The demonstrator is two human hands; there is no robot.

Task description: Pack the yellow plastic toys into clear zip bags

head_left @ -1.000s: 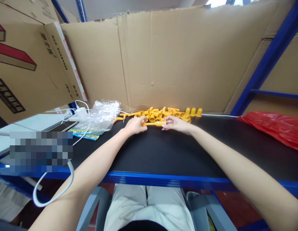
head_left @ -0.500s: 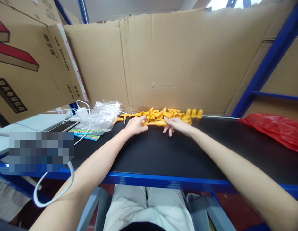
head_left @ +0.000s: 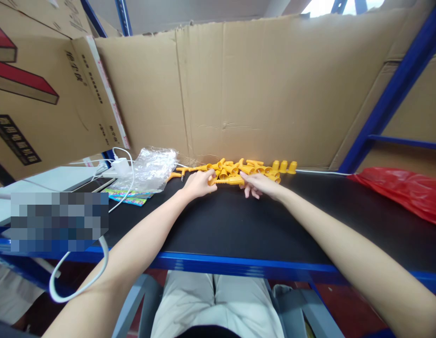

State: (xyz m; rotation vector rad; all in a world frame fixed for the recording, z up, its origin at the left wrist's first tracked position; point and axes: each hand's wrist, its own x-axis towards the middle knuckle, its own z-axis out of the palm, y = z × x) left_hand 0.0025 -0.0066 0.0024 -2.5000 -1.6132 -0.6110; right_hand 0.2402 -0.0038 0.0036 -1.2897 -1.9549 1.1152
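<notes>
A yellow plastic piece (head_left: 232, 180), with a thin shaft and a thicker ribbed part, spans level between my two hands. My left hand (head_left: 199, 184) is closed on its thin end. At the thicker end, my right hand (head_left: 260, 184) pinches it between thumb and index finger, the other fingers hanging loosely below. Just behind lies a heap of yellow plastic parts (head_left: 230, 170), some cup-shaped, some rod-like. A few small yellow cups (head_left: 283, 166) stand upside down in a row to the right of the heap. My fingers hide both ends of the held piece.
A crumpled clear plastic bag (head_left: 152, 166) lies left of the heap, over colourful printed packets (head_left: 133, 198). Nearby are a white charger (head_left: 121, 165) and cables. A red plastic bag (head_left: 402, 192) rests at the right. Cardboard (head_left: 267, 94) walls the back of the black table (head_left: 239, 230).
The lower fingers of my right hand have shifted slightly. Both hands otherwise keep their places on the yellow piece.
</notes>
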